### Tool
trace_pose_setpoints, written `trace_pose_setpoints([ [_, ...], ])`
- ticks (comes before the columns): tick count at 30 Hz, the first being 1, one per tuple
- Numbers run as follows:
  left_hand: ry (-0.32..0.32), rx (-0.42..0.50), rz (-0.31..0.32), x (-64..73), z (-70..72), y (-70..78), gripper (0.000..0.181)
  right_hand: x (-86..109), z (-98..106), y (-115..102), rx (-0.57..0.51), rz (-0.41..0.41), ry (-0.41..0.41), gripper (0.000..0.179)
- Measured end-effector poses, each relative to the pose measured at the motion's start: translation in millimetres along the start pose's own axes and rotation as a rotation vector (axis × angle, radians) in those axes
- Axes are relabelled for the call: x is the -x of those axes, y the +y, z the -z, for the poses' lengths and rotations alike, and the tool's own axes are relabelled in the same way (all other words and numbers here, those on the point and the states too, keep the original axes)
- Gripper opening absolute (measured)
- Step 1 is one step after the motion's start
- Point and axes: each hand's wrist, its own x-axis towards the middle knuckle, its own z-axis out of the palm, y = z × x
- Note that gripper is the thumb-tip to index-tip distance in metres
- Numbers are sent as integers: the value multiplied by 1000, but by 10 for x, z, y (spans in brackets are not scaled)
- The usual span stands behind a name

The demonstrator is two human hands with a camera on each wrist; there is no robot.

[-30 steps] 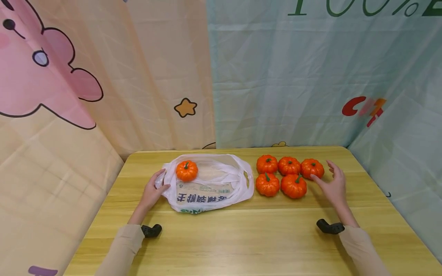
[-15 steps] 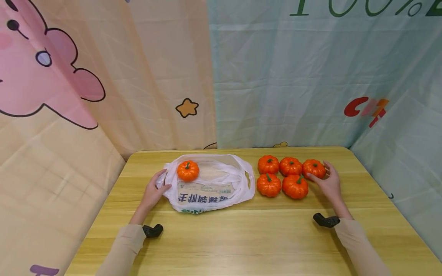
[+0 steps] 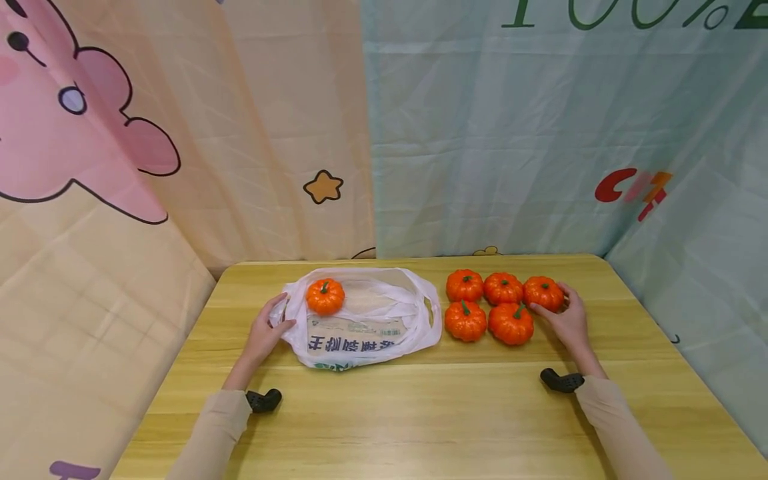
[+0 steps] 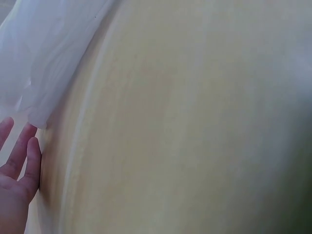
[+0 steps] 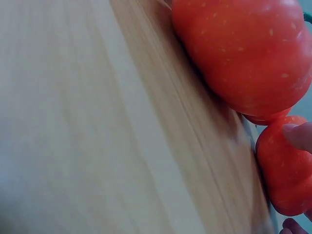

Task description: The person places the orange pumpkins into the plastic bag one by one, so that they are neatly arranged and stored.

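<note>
A white plastic bag (image 3: 384,350) lies open-mouthed on the left half of the table, with a small orange pumpkin (image 3: 326,297) at its upper left. My left hand (image 3: 264,333) holds the bag's left end, thumb over the film; in the left wrist view the fingers (image 4: 32,163) reach up to the bag's edge (image 4: 53,63). To the right, my right hand (image 3: 567,321) grips the rightmost pumpkin (image 3: 542,292) of the back row, thumb on its near side and fingers round its right side. That pumpkin (image 5: 282,168) shows in the right wrist view with the thumb against it.
More pumpkins (image 3: 465,321) stand close together in two rows between the bag and my right hand. The near-right pumpkin (image 5: 243,53) looms large in the right wrist view. Printed curtains (image 3: 480,153) rise behind the wooden table (image 3: 408,427).
My right hand has moved left and its fingers have closed in round the rightmost back pumpkin. The left hand and the bag stay in place.
</note>
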Motion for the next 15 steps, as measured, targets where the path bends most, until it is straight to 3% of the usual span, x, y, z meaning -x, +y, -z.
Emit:
trace_pose_setpoints([
  [15, -3, -2, -6, 10, 8, 11, 63, -43, -31, 38, -37, -26, 2, 79],
])
